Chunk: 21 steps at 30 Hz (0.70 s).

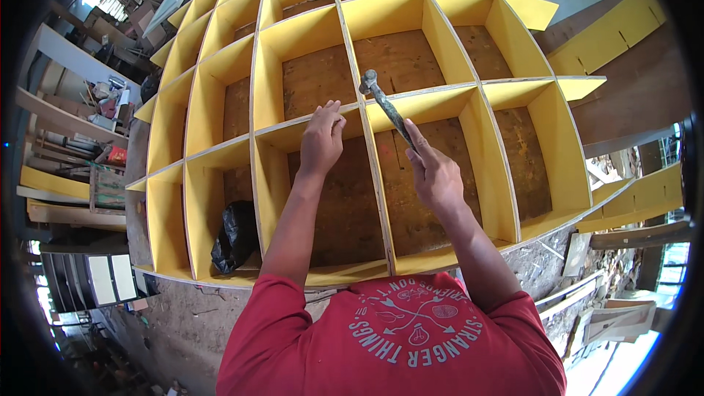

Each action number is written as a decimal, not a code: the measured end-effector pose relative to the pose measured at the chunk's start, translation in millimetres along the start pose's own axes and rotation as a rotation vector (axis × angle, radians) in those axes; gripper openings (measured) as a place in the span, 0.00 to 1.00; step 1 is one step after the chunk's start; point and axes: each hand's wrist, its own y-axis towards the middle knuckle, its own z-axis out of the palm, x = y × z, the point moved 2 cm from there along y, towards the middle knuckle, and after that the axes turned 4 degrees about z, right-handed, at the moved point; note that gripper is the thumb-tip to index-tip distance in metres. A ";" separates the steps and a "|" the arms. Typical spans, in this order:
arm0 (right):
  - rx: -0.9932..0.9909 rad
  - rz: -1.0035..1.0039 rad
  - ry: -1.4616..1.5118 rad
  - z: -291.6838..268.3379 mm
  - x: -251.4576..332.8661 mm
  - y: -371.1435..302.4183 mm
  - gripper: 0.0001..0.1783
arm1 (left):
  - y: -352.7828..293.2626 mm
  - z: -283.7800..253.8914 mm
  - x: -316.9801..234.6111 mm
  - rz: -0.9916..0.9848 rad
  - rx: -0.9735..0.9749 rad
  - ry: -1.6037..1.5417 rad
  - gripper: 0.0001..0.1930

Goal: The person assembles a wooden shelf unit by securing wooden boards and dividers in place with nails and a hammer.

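A large grid of yellow panels [411, 106], slotted together with pale raw edges, stands in front of me. My right hand [438, 180] is wrapped round the handle of a hammer [390, 111]. Its worn metal head is just beyond the crossing of two panels near the middle of the grid; whether it touches the edge I cannot tell. To its left, my left hand [321, 139] is closed, fingertips at the top edge of a cross panel. What those fingers pinch, if anything, is hidden.
Under the grid lies a stained brown board [319, 77]. A black plastic bag [236, 236] sits in a near-left compartment. Slotted yellow strips [612, 40] lie to the right. Planks and clutter [73, 132] line the left side; offcuts [616, 319] lie at the lower right.
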 end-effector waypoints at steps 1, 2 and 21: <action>0.009 -0.015 -0.039 4.0 0.1 0.5 0.33 | -2.0 0.6 -2.1 0.063 -0.008 0.048 0.04; 0.017 -0.031 -0.078 6.5 1.1 2.1 0.33 | -2.2 1.1 -1.6 0.057 -0.017 0.048 0.04; -0.407 0.368 0.306 -78.9 -71.5 -73.7 0.29 | 36.5 -15.0 -39.7 0.241 0.371 0.187 0.09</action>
